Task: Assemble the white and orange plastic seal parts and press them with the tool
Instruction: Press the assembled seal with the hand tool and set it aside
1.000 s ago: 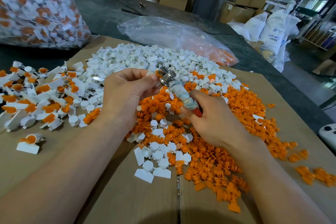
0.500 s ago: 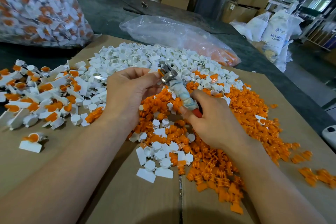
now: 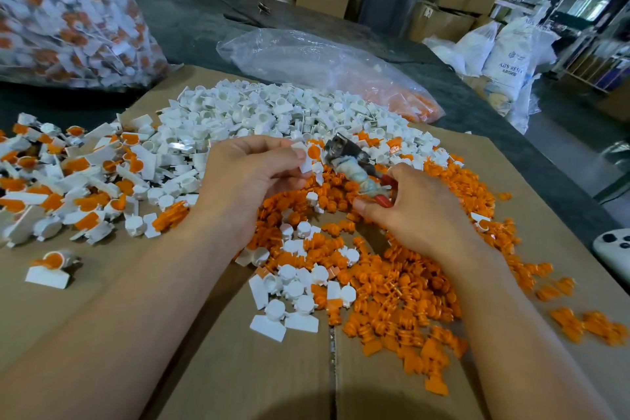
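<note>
head view: the left hand (image 3: 252, 177) pinches a white and orange seal (image 3: 308, 157) just beside the tool (image 3: 354, 167), whose handle the right hand (image 3: 412, 211) grips above loose orange parts (image 3: 392, 293).

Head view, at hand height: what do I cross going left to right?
Heap of assembled white-and-orange plastic seals → left hand → white-and-orange seal it pinches → cloth-wrapped metal pressing tool → right hand gripping it → white rounded device at the right edge.
</note>
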`<state>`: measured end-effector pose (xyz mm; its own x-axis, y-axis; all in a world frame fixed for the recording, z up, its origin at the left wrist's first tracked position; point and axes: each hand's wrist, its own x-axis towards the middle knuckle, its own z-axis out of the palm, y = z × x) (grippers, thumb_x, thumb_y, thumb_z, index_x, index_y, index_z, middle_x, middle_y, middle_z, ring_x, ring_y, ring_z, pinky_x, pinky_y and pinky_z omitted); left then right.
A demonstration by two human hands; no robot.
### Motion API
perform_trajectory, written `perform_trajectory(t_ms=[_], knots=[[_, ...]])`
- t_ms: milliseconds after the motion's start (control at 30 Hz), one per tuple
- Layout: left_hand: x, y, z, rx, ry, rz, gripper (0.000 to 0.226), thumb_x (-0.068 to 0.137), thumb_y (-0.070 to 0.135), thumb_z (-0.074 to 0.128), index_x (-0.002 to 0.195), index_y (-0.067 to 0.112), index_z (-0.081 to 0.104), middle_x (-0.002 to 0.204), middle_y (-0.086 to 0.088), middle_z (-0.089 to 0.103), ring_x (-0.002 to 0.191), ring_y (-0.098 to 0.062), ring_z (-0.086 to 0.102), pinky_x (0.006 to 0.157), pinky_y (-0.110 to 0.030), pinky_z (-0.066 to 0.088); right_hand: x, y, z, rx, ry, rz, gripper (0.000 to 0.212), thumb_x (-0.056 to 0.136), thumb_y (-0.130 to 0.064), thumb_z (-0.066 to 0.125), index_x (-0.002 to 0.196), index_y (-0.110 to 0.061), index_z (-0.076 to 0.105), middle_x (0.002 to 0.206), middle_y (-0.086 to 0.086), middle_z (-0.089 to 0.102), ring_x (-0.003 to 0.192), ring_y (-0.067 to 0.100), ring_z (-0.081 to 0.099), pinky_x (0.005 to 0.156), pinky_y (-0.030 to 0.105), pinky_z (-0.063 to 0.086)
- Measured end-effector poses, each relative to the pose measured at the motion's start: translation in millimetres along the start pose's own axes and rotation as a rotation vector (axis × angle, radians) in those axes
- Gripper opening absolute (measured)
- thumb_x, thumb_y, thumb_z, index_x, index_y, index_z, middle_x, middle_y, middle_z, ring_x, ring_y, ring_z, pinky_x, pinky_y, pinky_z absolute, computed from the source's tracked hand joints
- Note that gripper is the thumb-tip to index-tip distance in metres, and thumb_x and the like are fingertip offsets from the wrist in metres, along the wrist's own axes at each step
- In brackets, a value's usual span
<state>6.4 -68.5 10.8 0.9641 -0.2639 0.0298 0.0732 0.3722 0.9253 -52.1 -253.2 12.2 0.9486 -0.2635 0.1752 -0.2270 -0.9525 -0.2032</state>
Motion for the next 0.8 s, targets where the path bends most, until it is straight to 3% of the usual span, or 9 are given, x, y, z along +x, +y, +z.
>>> perform_trajectory(t_ms=[167,333,633,800], knots=[[-1.7,0.8,0.1,0.009,-0.041,-0.04,0.011,0.076,-0.002,0.066,0.069,0.005,0.064,0.054,-0.003,0.065,0.051,-0.013,0.062,0.048,-0.018,0.051,-0.2,-0.7,4.2,-0.034,-0.029,-0.026,0.05,0.071,-0.063,0.06,0.095,-0.024,0.038,0.075,-0.014,0.034,0.076,0.011,0.04,0.052,0.022,0.023],[-2.6,1.5,0.3,0.038,-0.056,-0.072,0.011,0.077,-0.001,0.066,0.068,0.005,0.065,0.054,-0.003,0.063,0.049,-0.013,0.061,0.044,-0.017,0.049,2.1,1.4,5.9,-0.083,-0.042,-0.029,0.062,0.07,-0.065,0.06,0.107,-0.017,0.047,0.089,-0.006,0.042,0.081,0.013,0.04,0.064,0.028,0.028],[-4.1,2.1,0.5,0.059,-0.052,-0.092,0.009,0.078,0.0,0.066,0.07,0.004,0.064,0.051,-0.001,0.06,0.043,-0.012,0.058,0.04,-0.016,0.046,3.8,2.4,6.1,-0.099,-0.073,-0.029,0.06,0.07,-0.067,0.058,0.104,-0.018,0.046,0.088,-0.006,0.04,0.082,0.012,0.039,0.066,0.028,0.028],[-4.3,0.9,0.8,0.06,-0.049,-0.093,0.009,0.078,0.0,0.065,0.07,0.004,0.064,0.05,-0.001,0.06,0.044,-0.012,0.058,0.04,-0.016,0.046,4.9,4.6,7.1,-0.093,-0.095,-0.024,0.068,0.07,-0.067,0.057,0.114,-0.016,0.047,0.103,-0.001,0.049,0.091,0.015,0.044,0.071,0.028,0.031]])
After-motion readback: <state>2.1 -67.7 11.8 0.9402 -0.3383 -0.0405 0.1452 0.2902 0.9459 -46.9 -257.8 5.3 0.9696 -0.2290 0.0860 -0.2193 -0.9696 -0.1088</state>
